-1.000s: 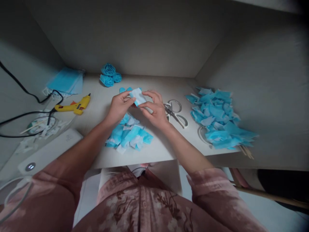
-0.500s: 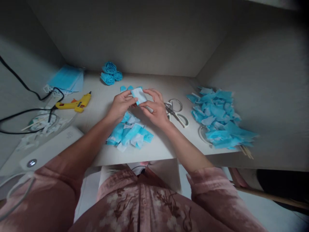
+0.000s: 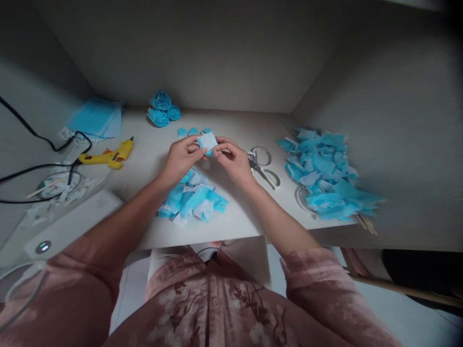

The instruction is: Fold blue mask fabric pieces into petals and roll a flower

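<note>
Two hands pinching one blue-and-white piece, thumbs near its lower edge, forearms slanting inward

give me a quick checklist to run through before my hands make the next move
1. Piece held by both hands: ok, the left hand and right hand grip the blue-and-white piece in their fingers.
2. Cutting tool set down: ok, the scissors lie beside the right hand.
3. Cut scraps neatly stacked: not ok, they lie in a loose heap.
4. Rounded blue pieces laid out: ok, three show in a row beyond the hands.
5. Glue gun hot: cannot tell.
</note>
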{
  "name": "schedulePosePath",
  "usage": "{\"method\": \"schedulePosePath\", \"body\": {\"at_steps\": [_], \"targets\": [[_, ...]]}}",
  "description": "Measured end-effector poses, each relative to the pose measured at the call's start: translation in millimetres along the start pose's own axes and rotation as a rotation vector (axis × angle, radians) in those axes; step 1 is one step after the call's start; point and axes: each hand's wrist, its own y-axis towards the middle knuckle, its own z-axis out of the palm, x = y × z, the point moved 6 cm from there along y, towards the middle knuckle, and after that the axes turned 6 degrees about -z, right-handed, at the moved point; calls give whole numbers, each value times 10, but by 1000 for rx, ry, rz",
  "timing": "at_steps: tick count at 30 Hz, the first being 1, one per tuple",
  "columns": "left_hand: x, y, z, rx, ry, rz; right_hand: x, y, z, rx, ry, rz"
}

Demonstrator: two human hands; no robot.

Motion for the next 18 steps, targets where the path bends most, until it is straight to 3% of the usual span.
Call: {"method": "schedulePosePath", "body": {"at_steps": [6, 18], "targets": [[-16, -18, 5, -27, 23, -24, -122, -6, 20, -23, 110, 129], [52, -16, 41, 94, 46, -148, -174, 22, 3, 10, 90, 109]]}}
